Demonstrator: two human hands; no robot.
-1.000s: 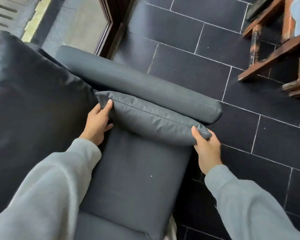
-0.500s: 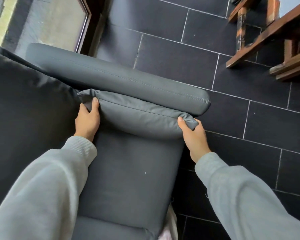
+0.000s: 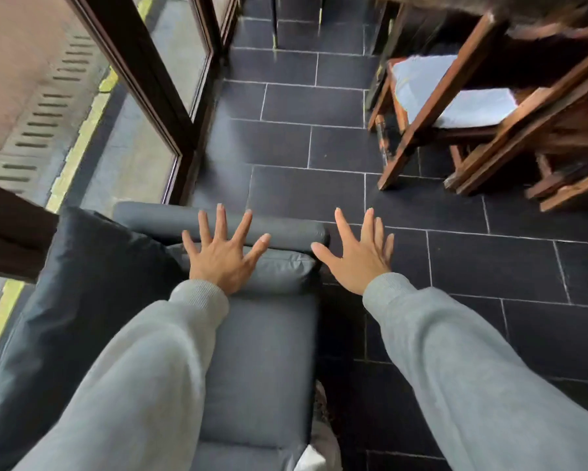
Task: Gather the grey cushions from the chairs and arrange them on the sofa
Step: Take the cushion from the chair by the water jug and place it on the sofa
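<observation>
A small grey cushion lies on the sofa seat, pressed against the padded grey armrest. My left hand hovers over the cushion with fingers spread wide and holds nothing. My right hand is spread open too, out past the sofa's edge above the floor, also with nothing in it. A large dark back cushion leans on the sofa at the left.
Dark tiled floor stretches ahead and to the right. Wooden chairs stand at the upper right, one with a pale seat pad. A glass door with a dark frame runs along the left.
Both hands have let go of the small grey cushion's ends and opened with spread fingers. The cushion stays against the armrest. The view has lifted, showing more floor and the chairs.
</observation>
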